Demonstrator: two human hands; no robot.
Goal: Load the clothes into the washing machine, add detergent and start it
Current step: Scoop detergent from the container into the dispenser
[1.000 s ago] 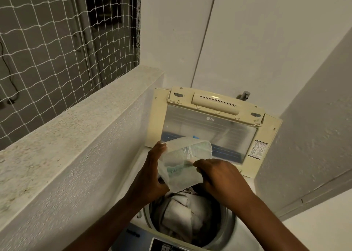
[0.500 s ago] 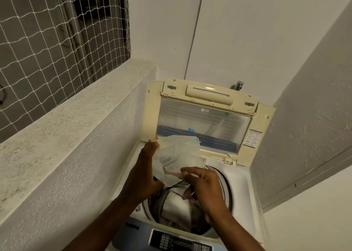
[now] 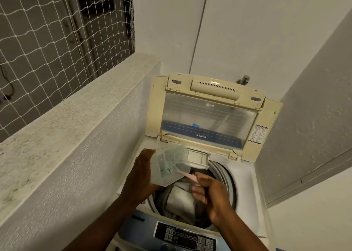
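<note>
- A white mesh net (image 3: 47, 32) covers the opening above a speckled concrete ledge (image 3: 76, 113) on the left.
- The cream top-loading washing machine (image 3: 245, 176) stands open, its lid (image 3: 207, 115) raised, pale clothes (image 3: 181, 201) in the drum.
- The left hand (image 3: 142, 174) grips a translucent plastic detergent bag (image 3: 170, 167) over the drum.
- The right hand (image 3: 209, 191) pinches a pink scoop (image 3: 187, 175) touching the bag.

One washing machine (image 3: 245, 176), one raised lid (image 3: 207, 115), one detergent bag (image 3: 169, 167), two hands (image 3: 141, 174), one control panel (image 3: 184, 237)
</note>
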